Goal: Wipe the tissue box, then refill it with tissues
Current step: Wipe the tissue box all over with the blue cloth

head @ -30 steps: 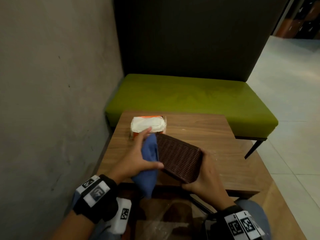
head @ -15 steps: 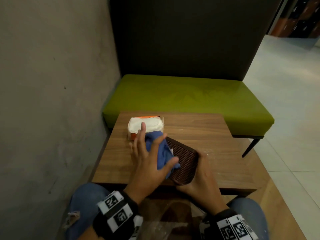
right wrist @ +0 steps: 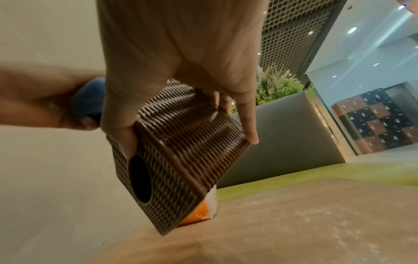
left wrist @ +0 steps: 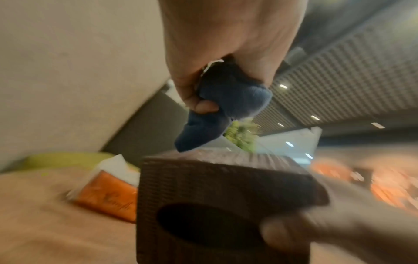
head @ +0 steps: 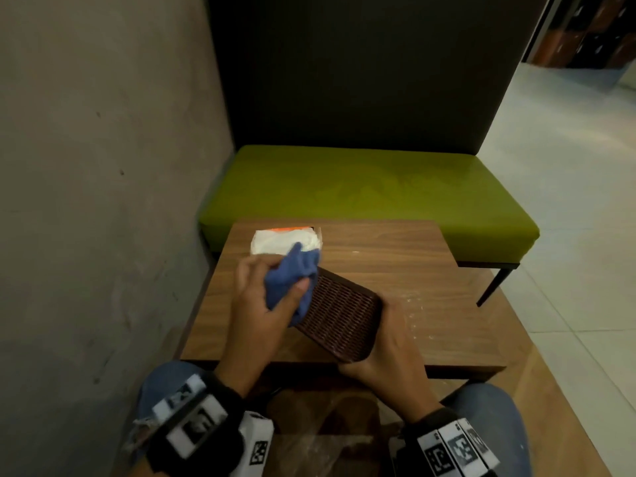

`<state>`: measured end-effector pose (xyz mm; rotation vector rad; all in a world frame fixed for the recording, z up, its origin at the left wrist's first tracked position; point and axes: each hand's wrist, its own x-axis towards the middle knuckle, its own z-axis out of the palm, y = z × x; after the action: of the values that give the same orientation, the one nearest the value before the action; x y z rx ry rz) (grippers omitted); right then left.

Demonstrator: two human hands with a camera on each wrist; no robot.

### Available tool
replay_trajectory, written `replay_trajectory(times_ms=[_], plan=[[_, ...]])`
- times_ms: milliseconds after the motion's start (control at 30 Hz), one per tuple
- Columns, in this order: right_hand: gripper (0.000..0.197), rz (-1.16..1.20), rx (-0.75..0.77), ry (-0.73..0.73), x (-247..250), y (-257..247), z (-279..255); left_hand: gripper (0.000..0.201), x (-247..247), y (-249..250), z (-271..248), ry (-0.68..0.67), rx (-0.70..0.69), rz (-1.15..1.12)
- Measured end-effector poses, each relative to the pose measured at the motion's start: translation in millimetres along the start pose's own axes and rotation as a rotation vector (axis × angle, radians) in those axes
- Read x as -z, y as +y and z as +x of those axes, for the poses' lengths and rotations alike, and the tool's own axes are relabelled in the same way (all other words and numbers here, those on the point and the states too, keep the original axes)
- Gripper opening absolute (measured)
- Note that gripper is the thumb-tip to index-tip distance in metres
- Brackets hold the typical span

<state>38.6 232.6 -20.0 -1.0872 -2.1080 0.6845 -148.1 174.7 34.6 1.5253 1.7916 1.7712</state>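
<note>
My head camera looks down from above at the wooden table (head: 395, 270). My two wrist cameras sit very close and low, looking up along my hands. All three views share the brown tissue box (head: 339, 325) (left wrist: 203, 196) (right wrist: 181, 151).

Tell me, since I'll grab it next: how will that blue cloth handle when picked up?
Probably floppy: the blue cloth bunches into folds where the left hand grips it, and a loose end droops toward the tissue box. Likely light, since a few curled fingers hold it. Its fuzzy surface suggests it won't slip.
</note>
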Motion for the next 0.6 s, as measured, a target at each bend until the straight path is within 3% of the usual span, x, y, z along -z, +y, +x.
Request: replay_trajectory(times_ms=[33, 133, 200, 300, 367, 500, 600], plan=[[0.098, 0.002, 0.019, 0.002, -3, -3, 2, 0.047, -8, 12, -6, -0.08, -0.025, 0.041], [0.085, 0.036, 0.081, 0.022, -11, -12, 8, 0.075, -33, 27, -25, -0.335, -0.276, 0.341], [0.088, 0.037, 0.117, 0.075, -9, -9, 7, 0.064, -35, 19, -16, -0.307, -0.285, 0.425], [0.094, 0.008, 0.155, 0.108, 0, -5, 2, 0.032, -25, -5, 12, -0.147, -0.067, 0.356], [0.092, -0.003, 0.172, 0.097, 1, -5, 0, 0.017, -23, -8, 18, -0.166, -0.041, 0.267], [0.089, -0.015, 0.194, 0.073, -5, -6, 3, 0.021, -34, 17, -1, -0.379, -0.221, 0.204], [0.089, -0.012, 0.182, 0.077, -4, -7, 2, 0.021, -36, 6, 12, -0.228, -0.129, 0.217]])
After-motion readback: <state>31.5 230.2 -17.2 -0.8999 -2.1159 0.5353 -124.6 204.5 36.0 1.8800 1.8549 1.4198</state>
